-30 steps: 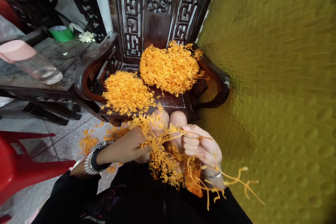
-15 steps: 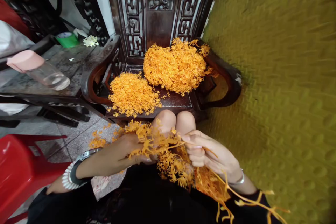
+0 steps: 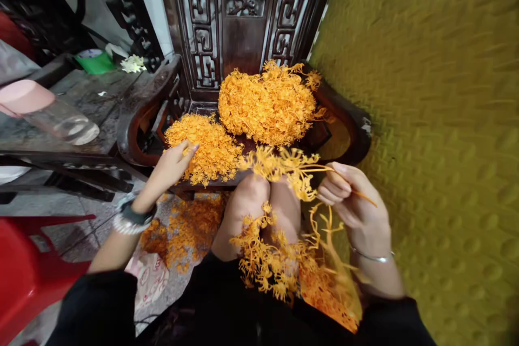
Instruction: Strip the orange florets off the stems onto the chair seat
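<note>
My right hand [image 3: 351, 192] is closed around the thin stem of an orange sprig [image 3: 284, 165], whose curly, flower-like tips point left above my knees. My left hand [image 3: 172, 165] is over the left edge of a pile of loose orange florets [image 3: 208, 146]. Its fingers are drawn together; what they hold, if anything, blends into the pile. More orange sprigs [image 3: 267, 259] lie on my lap, some with long bare stems beneath my right hand. Behind the smaller pile sits a bigger orange heap [image 3: 267, 105].
Both piles rest on a dark carved wooden chair [image 3: 245, 43] facing me. On a wooden seat at left are a pink-lidded bottle [image 3: 60, 119] and a green roll of tape [image 3: 95, 62]. Orange pieces [image 3: 190, 227] cover the floor beside a red plastic stool [image 3: 36, 265].
My left hand has left the sprig and moved forward and left to the small pile. My right hand has risen slightly to the right, lifting its sprig forward off my lap.
</note>
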Demonstrator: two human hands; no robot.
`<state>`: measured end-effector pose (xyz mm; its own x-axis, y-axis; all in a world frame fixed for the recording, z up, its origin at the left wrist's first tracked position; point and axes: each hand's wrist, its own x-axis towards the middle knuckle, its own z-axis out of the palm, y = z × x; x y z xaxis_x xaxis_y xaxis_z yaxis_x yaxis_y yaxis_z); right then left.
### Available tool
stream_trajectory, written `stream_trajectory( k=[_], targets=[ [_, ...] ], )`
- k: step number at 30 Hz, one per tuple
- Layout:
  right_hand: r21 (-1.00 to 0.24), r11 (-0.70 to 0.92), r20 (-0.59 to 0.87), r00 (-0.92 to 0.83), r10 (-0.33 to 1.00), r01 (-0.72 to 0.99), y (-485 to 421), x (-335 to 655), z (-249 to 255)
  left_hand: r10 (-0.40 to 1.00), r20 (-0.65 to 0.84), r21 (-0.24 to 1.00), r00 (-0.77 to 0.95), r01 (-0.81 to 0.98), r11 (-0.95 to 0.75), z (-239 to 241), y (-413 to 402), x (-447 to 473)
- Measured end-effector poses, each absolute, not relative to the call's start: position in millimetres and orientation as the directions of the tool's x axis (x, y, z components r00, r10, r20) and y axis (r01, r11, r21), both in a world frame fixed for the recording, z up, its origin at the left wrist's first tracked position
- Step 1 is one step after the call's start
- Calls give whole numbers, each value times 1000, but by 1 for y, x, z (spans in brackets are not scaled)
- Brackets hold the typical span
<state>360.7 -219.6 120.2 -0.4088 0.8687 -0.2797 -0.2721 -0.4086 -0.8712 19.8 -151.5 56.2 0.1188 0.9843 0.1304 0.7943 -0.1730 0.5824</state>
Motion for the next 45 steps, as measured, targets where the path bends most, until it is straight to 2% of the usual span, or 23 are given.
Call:
stream_trajectory(
  k=[3, 5, 9, 12, 15, 17, 18, 19, 20, 22, 24, 26, 29, 35, 38, 42, 45],
  targets=[
    [-928, -192, -92, -301, 949, -319, -211, 358, 111, 969, 224, 373, -103, 928, 12, 16, -91, 34],
    [-959, -77, -4, -258, 966, -274, -208, 356, 106, 962, 203, 333, -180, 937, 105, -3, -62, 31],
    [-996, 52, 70, -253, 965, -78, -205, 355, 102, 979, 76, 393, -189, 908, 145, -15, -36, 16],
    [-994, 108, 97, -266, 959, 26, -205, 358, 101, 977, 111, 487, -180, 867, 105, -3, -33, 10],
    [-986, 126, 92, -279, 956, 105, -207, 357, 100, 907, 303, 710, -294, 704, -9, 27, -43, 22],
    [-984, 139, 99, -305, 947, 113, -207, 352, 98, 871, 380, 869, -310, 442, -222, 52, -62, 44],
    [-983, 151, 108, -328, 939, 109, -207, 348, 97, 892, 386, 911, -234, 250, -329, 64, -74, 58],
    [-981, 163, 115, -355, 928, 106, -206, 344, 95, 927, 368, 930, -72, 46, -366, 75, -89, 74],
    [-980, 171, 119, -381, 917, 106, -205, 340, 94, 934, 348, 935, 85, -108, -338, 82, -103, 91],
    [-982, 157, 103, -411, 906, 101, -204, 331, 89, 907, 258, 955, 333, -231, -186, 90, -129, 124],
    [-995, 91, 63, -408, 911, 51, -202, 324, 85, 903, 129, 968, 410, -248, -26, 88, -146, 150],
    [-999, -10, 9, -409, 913, -44, -201, 320, 81, 939, 29, 962, 342, -266, 67, 80, -152, 166],
    [-979, -134, -64, -389, 919, -156, -199, 317, 76, 982, -22, 933, 189, -349, 88, 70, -151, 175],
    [-922, -296, -198, -352, 915, -249, -197, 317, 74, 991, -56, 874, 125, -474, 109, 64, -152, 178],
    [-940, -250, -172, -310, 935, -232, -201, 310, 74, 997, -73, 855, 26, -513, 76, 60, -146, 181],
    [-993, -23, -10, -119, 993, -113, -211, 287, 71, 995, -31, 866, -99, -499, -22, 52, -130, 176],
    [-994, 49, 48, 10, 999, -97, -216, 265, 67, 998, 56, 908, -23, -416, -60, 50, -111, 170]
  ],
)
